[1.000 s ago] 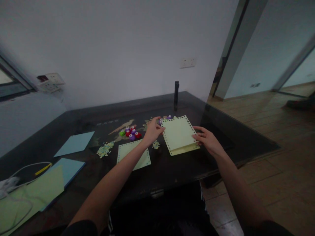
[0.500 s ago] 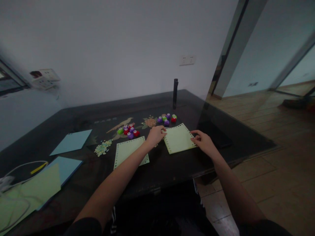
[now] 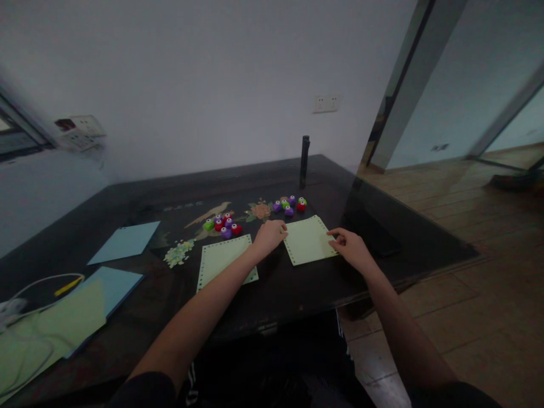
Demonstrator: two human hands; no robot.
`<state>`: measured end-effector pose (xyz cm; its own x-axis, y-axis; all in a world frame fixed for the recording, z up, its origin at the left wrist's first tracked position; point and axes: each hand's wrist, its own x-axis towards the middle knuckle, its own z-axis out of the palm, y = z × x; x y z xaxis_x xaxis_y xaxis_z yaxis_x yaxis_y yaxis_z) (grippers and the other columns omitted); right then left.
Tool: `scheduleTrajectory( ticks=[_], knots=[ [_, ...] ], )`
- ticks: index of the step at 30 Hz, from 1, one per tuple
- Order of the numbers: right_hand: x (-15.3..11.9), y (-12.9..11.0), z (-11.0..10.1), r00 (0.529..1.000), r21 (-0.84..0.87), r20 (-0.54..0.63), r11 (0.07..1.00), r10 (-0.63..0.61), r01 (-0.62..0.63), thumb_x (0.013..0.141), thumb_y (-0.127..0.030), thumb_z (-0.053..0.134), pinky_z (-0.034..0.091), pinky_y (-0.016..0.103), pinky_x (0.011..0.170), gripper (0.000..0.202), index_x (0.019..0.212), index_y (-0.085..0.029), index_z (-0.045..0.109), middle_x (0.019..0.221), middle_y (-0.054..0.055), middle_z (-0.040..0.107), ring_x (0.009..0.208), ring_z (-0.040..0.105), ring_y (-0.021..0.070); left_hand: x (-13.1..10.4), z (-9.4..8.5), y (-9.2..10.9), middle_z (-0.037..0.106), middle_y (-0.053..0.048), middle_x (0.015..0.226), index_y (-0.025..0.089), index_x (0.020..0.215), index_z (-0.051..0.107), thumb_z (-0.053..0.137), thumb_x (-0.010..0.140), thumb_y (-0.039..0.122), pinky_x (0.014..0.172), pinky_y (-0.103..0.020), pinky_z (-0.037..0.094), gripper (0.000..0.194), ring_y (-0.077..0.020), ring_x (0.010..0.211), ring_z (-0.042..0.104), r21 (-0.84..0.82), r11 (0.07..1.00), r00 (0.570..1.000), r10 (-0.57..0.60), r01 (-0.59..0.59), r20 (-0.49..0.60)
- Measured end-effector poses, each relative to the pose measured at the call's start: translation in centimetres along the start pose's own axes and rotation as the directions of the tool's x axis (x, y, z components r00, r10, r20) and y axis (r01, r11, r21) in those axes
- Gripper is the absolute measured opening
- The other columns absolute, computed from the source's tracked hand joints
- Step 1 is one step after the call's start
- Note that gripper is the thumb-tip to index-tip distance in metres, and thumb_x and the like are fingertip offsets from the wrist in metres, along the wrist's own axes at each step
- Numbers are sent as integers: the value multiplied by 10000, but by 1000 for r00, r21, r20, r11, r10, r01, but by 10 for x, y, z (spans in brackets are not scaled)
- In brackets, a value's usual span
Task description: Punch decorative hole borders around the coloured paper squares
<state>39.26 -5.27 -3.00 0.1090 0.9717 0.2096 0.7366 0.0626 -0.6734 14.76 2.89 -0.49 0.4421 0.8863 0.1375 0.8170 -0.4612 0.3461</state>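
Note:
A pale green sheet of paper with small holes along its edges lies in front of me on the right. My left hand pinches its left edge near the far corner, and my right hand has thumb and fingers closed on its right edge. Beneath my left forearm, partly hidden, is a second hole-edged pale green sheet. Just beyond the held sheet sit several small purple, green and red pieces with white, eye-like tops. A similar cluster of coloured pieces rests behind the second sheet.
Blue sheets and a larger pale green sheet lie at the left, with a white cable there. A black upright cylinder stands at the back. At the right lies a dark flat object on the black table.
The held sheet now lies a little flatter, its right edge less curled. Both hands stay on its edges almost unmoved. My view has shifted slightly.

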Motion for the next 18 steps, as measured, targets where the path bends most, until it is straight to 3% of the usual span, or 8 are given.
scheduleTrajectory(
  ticks=[18],
  knots=[
    [-3,-4,2,1000,-106,14,994,-2,3,729,-218,523,343,249,572,231,916,-187,655,614,-21,509,577,501,137,-5,-1,6,695,-72,920,213,982,642,509,807,253,758,-303,485,223,-214,852,649,84,996,1000,6,-9,28]
  ],
)
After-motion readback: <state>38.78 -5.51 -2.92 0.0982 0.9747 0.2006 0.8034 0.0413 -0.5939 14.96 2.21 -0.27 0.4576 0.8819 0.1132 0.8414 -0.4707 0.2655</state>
